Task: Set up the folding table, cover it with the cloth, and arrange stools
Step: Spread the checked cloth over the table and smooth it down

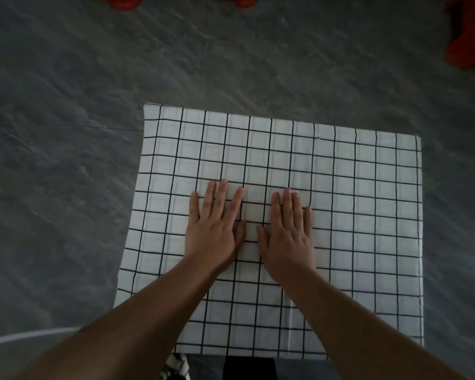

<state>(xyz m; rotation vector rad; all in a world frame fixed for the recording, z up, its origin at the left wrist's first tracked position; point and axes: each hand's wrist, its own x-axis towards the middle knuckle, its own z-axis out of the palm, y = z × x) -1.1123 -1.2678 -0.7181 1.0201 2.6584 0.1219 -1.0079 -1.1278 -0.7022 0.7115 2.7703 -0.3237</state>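
A white cloth (340,215) with a black grid pattern lies spread over a square surface, covering all of its top; the surface itself is hidden beneath the fabric, and only its flat outline shows through; the far edge of the cloth runs slightly askew across the view, and the near edge hangs at the bottom of the view, just above a dark shape and a bit of checked fabric (174,366) that are too dim to identify.

Both hands lie palm down on the middle of the cloth, side by side and close together; the left hand (213,226) has its fingers (221,193) straight and a little spread, the thumb angled inward toward the other hand; the right hand (288,234) has its fingers (287,204) straight and held close to one another, its thumb likewise pointing inward; the two thumbs are near each other but apart; neither hand grips or pinches the fabric, both simply press flat on it; bare forearms reach in from the lower corners.

A faint vertical crease (290,319) runs through the cloth near the right forearm; around the surface lies a dark grey stone-patterned floor (80,160); blurred red objects (469,45) sit at the top edge and the upper right corner, well apart from the surface; whether they are stools cannot be told.
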